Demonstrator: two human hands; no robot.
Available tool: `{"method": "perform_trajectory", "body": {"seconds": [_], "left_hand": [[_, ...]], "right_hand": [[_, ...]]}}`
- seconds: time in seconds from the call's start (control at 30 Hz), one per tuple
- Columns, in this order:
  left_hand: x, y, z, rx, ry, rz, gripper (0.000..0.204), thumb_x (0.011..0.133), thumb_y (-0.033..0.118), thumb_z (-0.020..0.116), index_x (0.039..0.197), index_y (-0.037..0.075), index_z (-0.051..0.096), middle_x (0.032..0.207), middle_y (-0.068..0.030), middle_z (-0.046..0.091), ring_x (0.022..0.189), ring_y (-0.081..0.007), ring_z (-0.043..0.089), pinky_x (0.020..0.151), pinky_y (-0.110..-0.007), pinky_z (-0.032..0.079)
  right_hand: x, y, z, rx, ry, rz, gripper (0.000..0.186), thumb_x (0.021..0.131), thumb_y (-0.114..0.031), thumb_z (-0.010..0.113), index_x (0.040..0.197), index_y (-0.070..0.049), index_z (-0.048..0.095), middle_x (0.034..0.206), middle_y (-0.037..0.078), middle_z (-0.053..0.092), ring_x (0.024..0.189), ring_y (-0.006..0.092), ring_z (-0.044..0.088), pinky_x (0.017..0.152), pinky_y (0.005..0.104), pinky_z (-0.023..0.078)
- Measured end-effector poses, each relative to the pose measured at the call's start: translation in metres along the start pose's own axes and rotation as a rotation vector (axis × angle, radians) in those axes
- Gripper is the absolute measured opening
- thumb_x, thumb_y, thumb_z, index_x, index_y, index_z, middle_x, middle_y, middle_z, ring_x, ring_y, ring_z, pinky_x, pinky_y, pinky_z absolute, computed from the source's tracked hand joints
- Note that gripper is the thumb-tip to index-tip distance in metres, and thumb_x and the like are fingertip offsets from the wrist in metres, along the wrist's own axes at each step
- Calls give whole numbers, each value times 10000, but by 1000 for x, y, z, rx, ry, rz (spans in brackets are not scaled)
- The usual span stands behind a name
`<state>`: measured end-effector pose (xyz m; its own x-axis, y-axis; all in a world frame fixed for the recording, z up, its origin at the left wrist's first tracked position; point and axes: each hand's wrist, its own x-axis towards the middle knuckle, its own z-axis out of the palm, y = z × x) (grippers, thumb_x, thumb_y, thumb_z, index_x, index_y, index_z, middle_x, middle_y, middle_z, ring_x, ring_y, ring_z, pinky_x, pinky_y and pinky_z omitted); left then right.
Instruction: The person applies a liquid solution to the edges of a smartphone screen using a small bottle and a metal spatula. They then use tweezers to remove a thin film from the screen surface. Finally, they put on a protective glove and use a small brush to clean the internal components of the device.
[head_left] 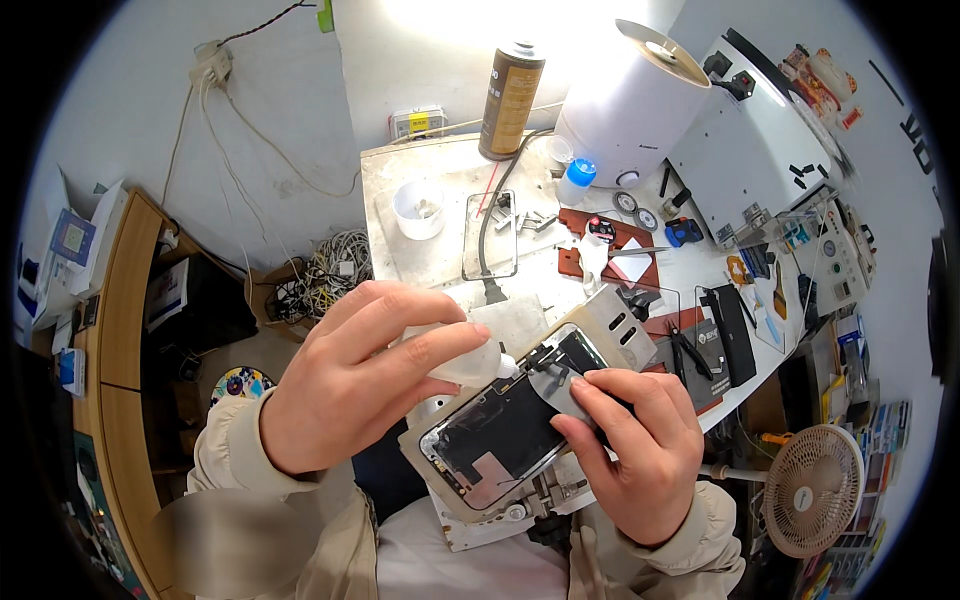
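My left hand (350, 385) grips a small translucent bottle (465, 362), tilted so that its white nozzle is at the upper edge of an opened phone screen assembly (495, 440). The phone part lies slantwise on a worn metal fixture (625, 330), with its dark inner face and a coppery patch showing. My right hand (625, 445) pinches a thin grey flat piece (550, 382) between thumb and index finger over the phone's upper right part, by some small dark parts. Whether that piece is a loose tool or part of the phone, I cannot tell.
Behind are a white cup (418, 213), spray can (505, 105), white cylindrical appliance (625, 110), blue-capped bottle (577, 180) and metal frame (468, 235). Pliers (690, 355) and mats crowd the right, with a fan (812, 490) beside the bench. A wooden cabinet (125, 290) stands left.
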<state>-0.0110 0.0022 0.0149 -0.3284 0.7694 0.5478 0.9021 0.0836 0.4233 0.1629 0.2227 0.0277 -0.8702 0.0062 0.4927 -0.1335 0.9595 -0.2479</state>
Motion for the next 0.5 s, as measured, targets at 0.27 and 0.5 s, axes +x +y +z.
{"method": "perform_trajectory", "body": {"seconds": [0.27, 0.5], "left_hand": [[-11, -4, -1, -106, 26, -86, 546, 794, 120, 891, 1312, 58, 732, 1247, -113, 683, 1092, -308, 649, 920, -409, 547], [-37, -11, 4, -213, 98, -226, 555, 790, 120, 922, 1309, 61, 735, 1274, -118, 686, 1120, -287, 673, 935, -390, 562]], "right_hand": [[0, 1, 2, 21, 10, 17, 348, 778, -103, 905, 1081, 12, 775, 1081, 96, 710, 917, 286, 671, 771, 402, 545], [1, 4, 2, 25, 8, 3, 348, 766, -90, 910, 1072, 8, 776, 1074, 95, 714, 916, 289, 672, 767, 401, 547]]}}
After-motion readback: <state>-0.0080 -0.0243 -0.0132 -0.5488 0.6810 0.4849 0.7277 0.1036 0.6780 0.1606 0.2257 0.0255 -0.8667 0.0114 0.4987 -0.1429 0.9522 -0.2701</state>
